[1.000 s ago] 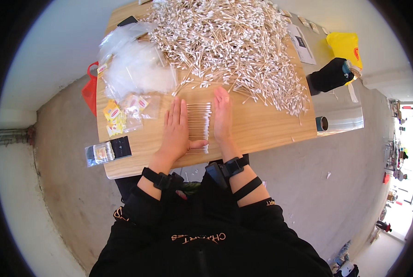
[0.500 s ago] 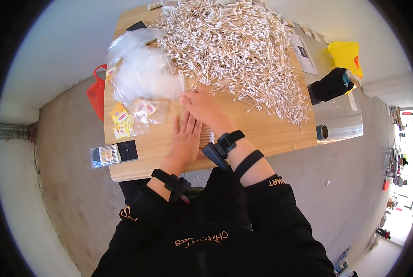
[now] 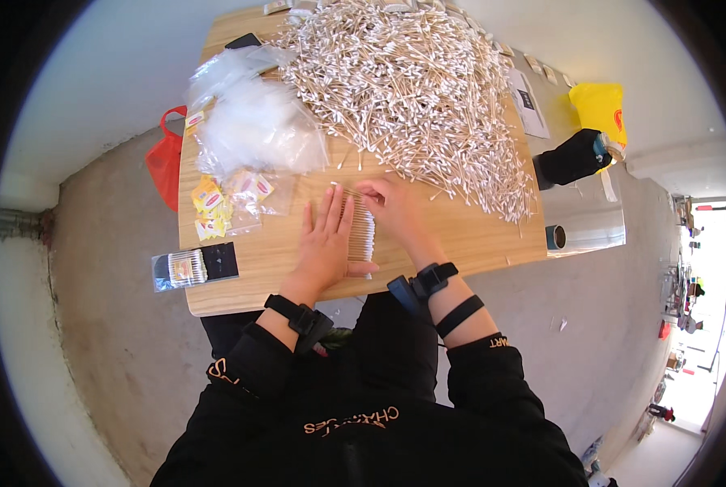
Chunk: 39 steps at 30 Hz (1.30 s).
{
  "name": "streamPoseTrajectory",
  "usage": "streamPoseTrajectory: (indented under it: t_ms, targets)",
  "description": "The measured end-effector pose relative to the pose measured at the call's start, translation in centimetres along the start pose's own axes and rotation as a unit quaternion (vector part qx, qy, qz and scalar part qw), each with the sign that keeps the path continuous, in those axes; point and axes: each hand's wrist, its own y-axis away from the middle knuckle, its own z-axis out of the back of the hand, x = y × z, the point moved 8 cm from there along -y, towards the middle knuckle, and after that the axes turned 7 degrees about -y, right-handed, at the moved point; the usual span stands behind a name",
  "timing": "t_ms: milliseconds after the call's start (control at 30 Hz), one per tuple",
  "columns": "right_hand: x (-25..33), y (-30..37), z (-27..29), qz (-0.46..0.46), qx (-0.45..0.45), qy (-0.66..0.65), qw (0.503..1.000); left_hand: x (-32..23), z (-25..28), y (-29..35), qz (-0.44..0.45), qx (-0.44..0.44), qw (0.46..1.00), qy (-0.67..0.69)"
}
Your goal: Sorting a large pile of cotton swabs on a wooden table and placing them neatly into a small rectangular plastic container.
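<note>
A row of cotton swabs [image 3: 363, 233] lies side by side on the wooden table in front of me. My left hand [image 3: 322, 243] rests flat over the left part of this row, fingers stretched out and thumb reaching across its near end. At the far end of the row, my right hand [image 3: 390, 204] has its fingertips pinched on a cotton swab that lies crosswise to me, close to the left fingertips. Beyond both hands spreads a large heap of loose cotton swabs [image 3: 412, 89].
Clear plastic bags [image 3: 257, 130] are piled left of the heap, with yellow labels [image 3: 209, 199] nearer me. A packed bag of swabs [image 3: 188, 268] lies at the left edge. To the right stand a dark cup [image 3: 555, 237], a black-covered bottle [image 3: 570, 160] and a yellow bag [image 3: 598, 109].
My right hand has come nearer and to the right, from beyond the left fingertips to the row's far end. My left thumb has spread out over the row.
</note>
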Motion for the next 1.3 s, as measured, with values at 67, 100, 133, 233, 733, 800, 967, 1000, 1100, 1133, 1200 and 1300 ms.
streamPoseTrajectory:
  t_ms: [67, 100, 133, 233, 733, 800, 967, 1000, 1100, 1133, 1200, 1300]
  targets:
    - [-0.3, 0.9, -0.9, -0.010, 0.023, -0.069, 0.997, -0.2, -0.2, -0.2, 0.009, 0.020, 1.000, 0.010]
    - [-1.0, 1.4, 0.4, -0.035, -0.087, -0.112, 0.989, -0.2, -0.1, -0.2, 0.011, 0.019, 1.000, 0.010]
    - [-1.8, 2.3, 1.7, -0.060, -0.195, -0.153, 0.967, -0.2, 0.0, -0.2, 0.014, 0.022, 1.000, 0.018]
    - [-2.5, 3.9, 1.0, -0.094, -0.252, -0.224, 0.937, 0.7, -0.1, -0.2, 0.034, -0.005, 0.998, 0.051]
    - [-0.4, 1.7, 0.0, -0.058, -0.199, -0.055, 0.977, 2.3, 0.1, -0.4, 0.040, 0.004, 0.999, 0.016]
    - [-0.9, 1.8, 0.4, -0.065, -0.216, -0.070, 0.972, 1.9, 0.6, -0.9, 0.042, -0.008, 0.999, 0.028]
    - [-4.7, 2.2, 0.3, -0.101, -0.200, -0.307, 0.925, -1.8, 0.2, -2.8, 0.009, 0.045, 0.998, 0.044]
    - [-3.4, 1.5, -1.9, -0.114, -0.134, -0.224, 0.959, -1.2, 0.0, -2.1, 0.014, 0.046, 0.997, 0.052]
    - [-3.2, 1.4, -4.8, -0.074, -0.164, -0.272, 0.945, -0.1, 1.0, -1.1, -0.006, 0.026, 0.997, 0.068]
    - [-2.8, 1.5, -5.2, -0.048, -0.165, -0.230, 0.958, 0.7, 1.0, -0.3, 0.006, 0.028, 0.997, 0.073]
    - [-1.0, 1.6, -4.0, -0.020, -0.176, -0.178, 0.968, 1.1, 0.6, 0.1, 0.004, 0.026, 0.996, 0.082]
    - [-1.0, 2.6, -1.6, -0.052, -0.232, -0.122, 0.964, 1.2, 0.2, -0.6, 0.024, 0.017, 0.996, 0.089]
